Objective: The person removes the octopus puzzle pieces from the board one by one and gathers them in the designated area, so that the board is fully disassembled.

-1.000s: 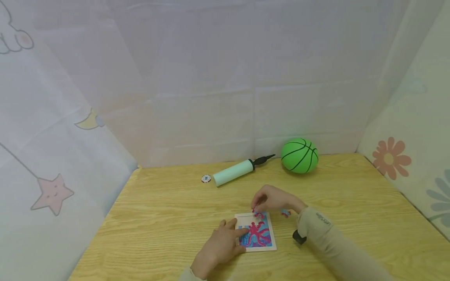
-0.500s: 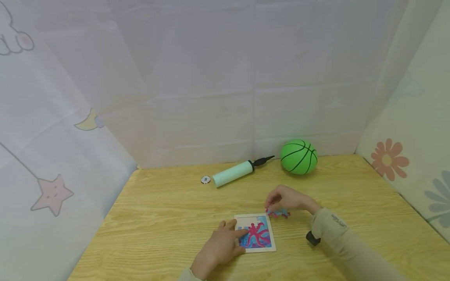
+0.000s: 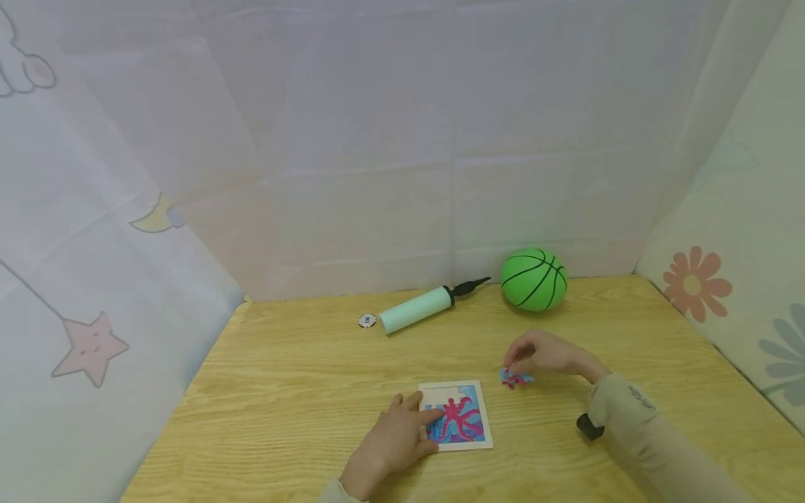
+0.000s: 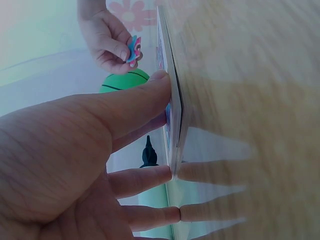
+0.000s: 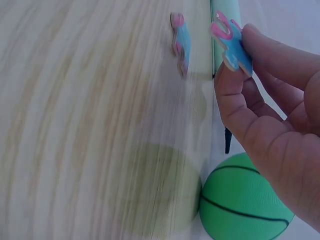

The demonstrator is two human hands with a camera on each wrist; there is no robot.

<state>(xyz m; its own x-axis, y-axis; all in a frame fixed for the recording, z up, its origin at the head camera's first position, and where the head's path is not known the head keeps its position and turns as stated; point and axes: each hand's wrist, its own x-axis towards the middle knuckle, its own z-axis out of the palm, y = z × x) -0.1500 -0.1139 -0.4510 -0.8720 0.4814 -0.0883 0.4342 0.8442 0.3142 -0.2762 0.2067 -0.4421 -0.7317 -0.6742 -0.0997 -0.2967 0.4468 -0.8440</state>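
Note:
In the head view, my left hand (image 3: 395,434) rests on the left side of a square jigsaw puzzle (image 3: 487,426) in a white frame. Its fingers are spread, and the thumb presses the frame's edge in the left wrist view. A pink octopus on blue fills most of the frame; the upper left shows bare backing. To the right of the puzzle, my right hand (image 3: 546,353) pinches a blue and pink puzzle piece (image 5: 234,47) between thumb and fingers, above the table. A second puzzle piece (image 5: 182,45) lies on the table just below; the two overlap in the head view.
A green ball (image 3: 534,279) with black lines sits at the back right. Left of it lies a mint hand pump (image 3: 418,310) with a black nozzle, and beside that a poker chip (image 3: 367,321). Printed cloth walls surround the wooden table (image 3: 283,398).
My right hand has moved right, away from the puzzle's top edge, carrying the piece to above the loose piece. The left hand has stayed on the puzzle.

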